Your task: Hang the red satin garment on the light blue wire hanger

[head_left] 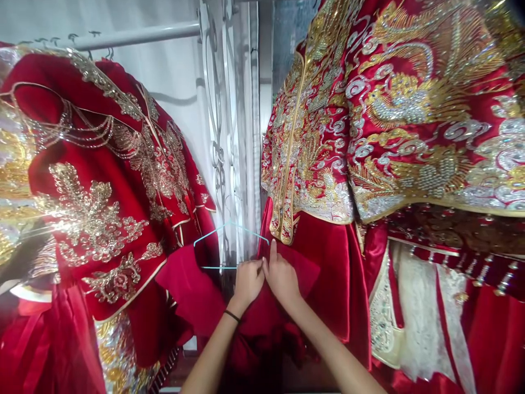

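Observation:
A thin light-blue wire hanger (230,221) hangs in the middle, with a plain deep-red garment (191,284) spread around it to both sides. My left hand (247,285), a dark band at its wrist, is closed at the hanger's lower bar, pinching what looks like the red garment's edge. Right beside it, my right hand (284,278) points its index finger up at the hanger's right end. Its thumb and other fingers are curled in at the red cloth, meeting the left hand's fingertips. The exact pinch points are hidden behind the fingers.
Red jackets with silver beadwork (98,213) hang from a white rail (151,35) on the left. Gold-and-silver embroidered red jackets (410,115) crowd the right, above a red skirt (328,273). White scrolled metal uprights (215,109) and pale curtains (241,137) stand behind.

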Demonstrator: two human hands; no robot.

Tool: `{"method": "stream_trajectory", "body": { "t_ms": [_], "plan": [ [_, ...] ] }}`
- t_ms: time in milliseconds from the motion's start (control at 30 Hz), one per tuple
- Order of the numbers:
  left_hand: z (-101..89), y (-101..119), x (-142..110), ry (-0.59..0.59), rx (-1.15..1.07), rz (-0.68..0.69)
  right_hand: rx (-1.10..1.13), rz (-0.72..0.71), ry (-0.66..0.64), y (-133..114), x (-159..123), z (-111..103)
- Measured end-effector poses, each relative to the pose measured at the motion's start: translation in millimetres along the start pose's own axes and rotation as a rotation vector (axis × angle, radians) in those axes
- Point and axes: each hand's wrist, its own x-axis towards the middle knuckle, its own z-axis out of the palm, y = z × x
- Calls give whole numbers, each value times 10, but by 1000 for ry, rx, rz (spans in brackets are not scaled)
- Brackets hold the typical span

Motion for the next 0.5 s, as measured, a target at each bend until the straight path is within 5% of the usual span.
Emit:
{"method": "stream_trajectory", "body": {
  "t_ms": [100, 233, 400, 500],
  "plan": [
    [57, -59, -14, 124, -171, -23, 130, -12, -14, 109, -38, 28],
    [111, -82, 35, 161, -242, -45, 338, -67, 237, 463, 188, 15],
    [226, 65, 101, 101, -271, 7, 613, -86, 65, 663, 381, 173],
    [293, 148, 79, 82, -440, -76, 623, -9, 62, 625, 361, 226]
  ]
}}
